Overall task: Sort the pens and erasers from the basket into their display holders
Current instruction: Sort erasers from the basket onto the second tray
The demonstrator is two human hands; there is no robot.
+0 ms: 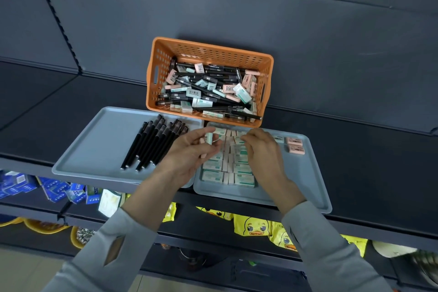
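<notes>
Dark shop shelf, eraser-placing step: left hand (189, 149) pinches a mint eraser (209, 138) over the right tray (308, 173), while right hand (260, 147) curls its fingers onto the eraser rows (227, 168), grip unclear. Next, I'd guess: seat it at the rows' 12 o'clock end, then reach to the orange basket (213, 51) at 12, full of mixed stock; pens (151, 144) lie on the left tray (94, 144) at 9. Two pink erasers (294, 141) at 3 read "4B"; basket barcodes are too small to read.
</notes>
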